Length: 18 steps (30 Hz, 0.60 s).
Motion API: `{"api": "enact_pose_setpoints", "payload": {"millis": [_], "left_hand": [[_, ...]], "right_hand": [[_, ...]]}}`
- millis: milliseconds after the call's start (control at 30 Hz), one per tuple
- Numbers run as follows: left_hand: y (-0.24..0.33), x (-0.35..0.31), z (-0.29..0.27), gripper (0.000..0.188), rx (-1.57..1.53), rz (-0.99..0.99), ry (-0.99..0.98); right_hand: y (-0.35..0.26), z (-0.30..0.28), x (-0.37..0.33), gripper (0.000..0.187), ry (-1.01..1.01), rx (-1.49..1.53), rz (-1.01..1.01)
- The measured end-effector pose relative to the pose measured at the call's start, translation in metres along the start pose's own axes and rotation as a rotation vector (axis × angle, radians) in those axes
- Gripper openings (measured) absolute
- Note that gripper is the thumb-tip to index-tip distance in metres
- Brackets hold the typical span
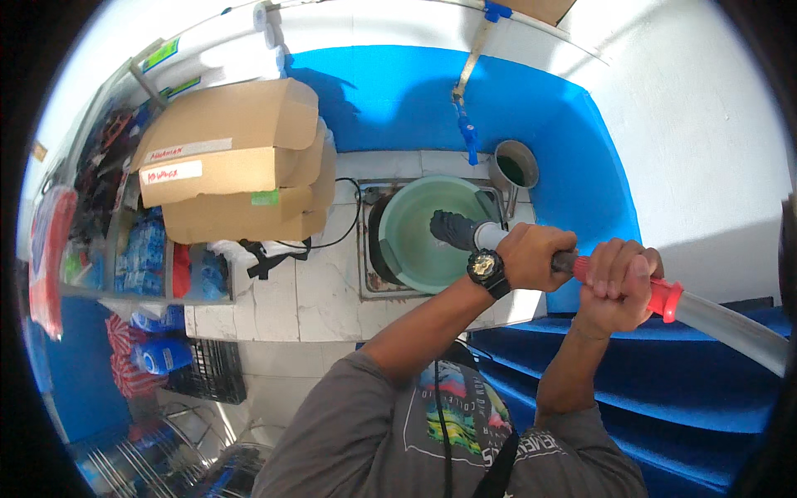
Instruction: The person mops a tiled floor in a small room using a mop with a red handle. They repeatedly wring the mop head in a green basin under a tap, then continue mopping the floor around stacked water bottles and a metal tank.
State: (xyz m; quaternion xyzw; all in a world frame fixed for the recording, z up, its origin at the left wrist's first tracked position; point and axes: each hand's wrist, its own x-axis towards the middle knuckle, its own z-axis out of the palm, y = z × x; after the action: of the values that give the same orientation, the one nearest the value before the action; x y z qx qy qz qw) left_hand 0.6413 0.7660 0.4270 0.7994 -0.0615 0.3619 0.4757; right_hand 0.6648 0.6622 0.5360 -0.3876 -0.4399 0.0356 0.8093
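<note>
A twist mop slants across the view, its pale pole (730, 329) running off to the right. Its dark grey mop head (453, 229) is wound into a tight rope over a light green basin (397, 249) that holds cloudy water. My left hand (535, 256), with a watch on the wrist, is closed round the mop just above its head. Farther up, my right hand (618, 280) wraps the pole at the red collar (664, 300). Some of the mop between and under my fingers is hidden.
The basin sits in a metal-rimmed sink (365, 278) under a blue tap (469, 141). A metal pot (501, 180) stands at the back right. Cardboard boxes (228, 178) lie on the tiled counter (324, 311) at left, beside a black cable (357, 212) and packed shelves.
</note>
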Motion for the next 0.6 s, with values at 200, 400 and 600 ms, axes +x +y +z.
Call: {"api": "enact_pose_setpoints", "payload": {"millis": [200, 400, 600], "left_hand": [[0.004, -0.004, 0.027, 0.03, 0.076, 0.054, 0.18], [0.01, -0.001, 0.053, 0.028, 0.225, 0.072, 0.309], [0.022, -0.002, 0.073, 0.025, 0.282, 0.135, 0.447]], "right_hand": [[-0.007, -0.023, -0.001, 0.024, -0.081, 0.036, 0.008], [-0.016, -0.049, 0.003, 0.027, -0.138, 0.158, 0.055], [-0.026, -0.071, 0.002, 0.029, -0.265, 0.229, 0.047]]}}
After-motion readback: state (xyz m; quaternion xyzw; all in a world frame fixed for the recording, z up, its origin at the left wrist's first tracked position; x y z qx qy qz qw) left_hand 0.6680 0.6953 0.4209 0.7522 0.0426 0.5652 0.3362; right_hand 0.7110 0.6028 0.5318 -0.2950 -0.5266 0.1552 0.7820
